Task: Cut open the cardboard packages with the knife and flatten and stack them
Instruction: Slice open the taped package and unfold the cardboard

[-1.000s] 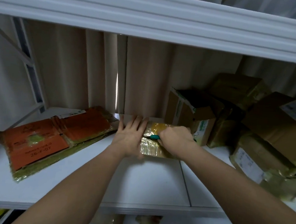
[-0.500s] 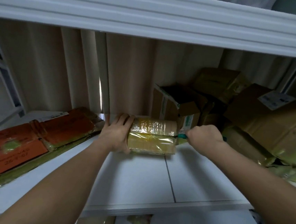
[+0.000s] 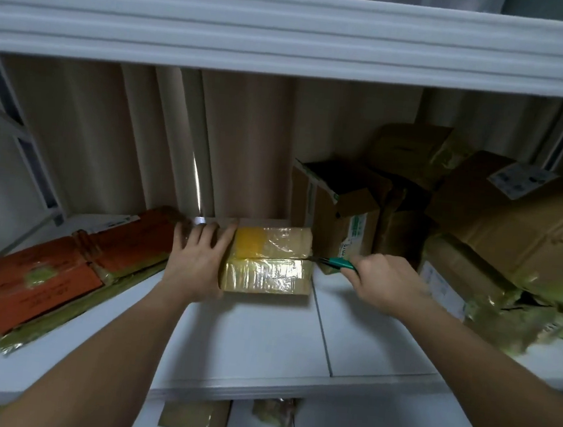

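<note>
The taped cardboard package [image 3: 268,260] lies on the white shelf [image 3: 261,335], at 12 o'clock from you. Your left hand [image 3: 196,263] rests on its 9 o'clock end, fingers [image 3: 202,236] straight and together, pressing it down. Your right hand [image 3: 383,285] sits at 3 o'clock of the package, fingers clamped on the green-handled knife [image 3: 335,262].

Note the change: one second ago the right hand was over the middle of the package with the knife on the tape. Now the hand has travelled to the 3 o'clock end, and the blade tip stands at the package's right edge, on the seam line. A slit line shows along the top, running from 9 to 3 o'clock. Judge the top seam cut as complete or nearly so.

Next, the end seams likely need cutting before you flatten the package. Keep the left hand clear of the blade path.

The flattened orange packages [image 3: 61,268] form the stack at 9 o'clock. Uncut cardboard boxes [image 3: 477,239] wait at 2 o'clock.
</note>
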